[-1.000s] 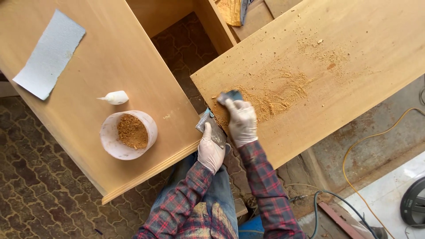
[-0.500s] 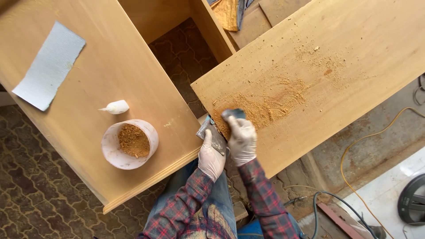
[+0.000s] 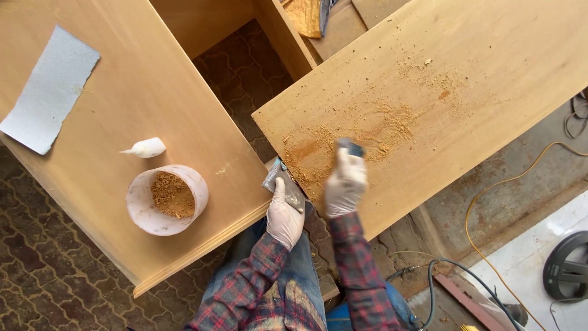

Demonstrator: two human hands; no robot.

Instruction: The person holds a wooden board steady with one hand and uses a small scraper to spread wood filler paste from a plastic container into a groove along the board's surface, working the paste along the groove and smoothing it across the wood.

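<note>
Patterned paving (image 3: 55, 276) is seen beneath two wooden pieces, with cables (image 3: 490, 202) lying on the concrete to the right of the board (image 3: 478, 73). That board, slanted across the upper right, is strewn with sawdust (image 3: 392, 122), thickest near its lower left corner. At that corner the right hand (image 3: 346, 184), gloved, is closed round a small blue-grey scraper (image 3: 350, 147), whose tip is pressed onto the board amid the dust. The left hand (image 3: 285, 214), also gloved, is held just left of the board's corner, its fingers clamped on a flat metal blade (image 3: 278, 181) that lies against the board's edge. Left of the board, across a gap, a cabinet panel (image 3: 153, 79) is set; on it a white tub (image 3: 166, 199) of sawdust stands nearest the gap, a small white bottle (image 3: 144, 148) lies just above the tub, and a grey sheet of sandpaper (image 3: 49, 89) rests farthest from the board. Plaid sleeves (image 3: 355, 263) are seen below the board.
</note>
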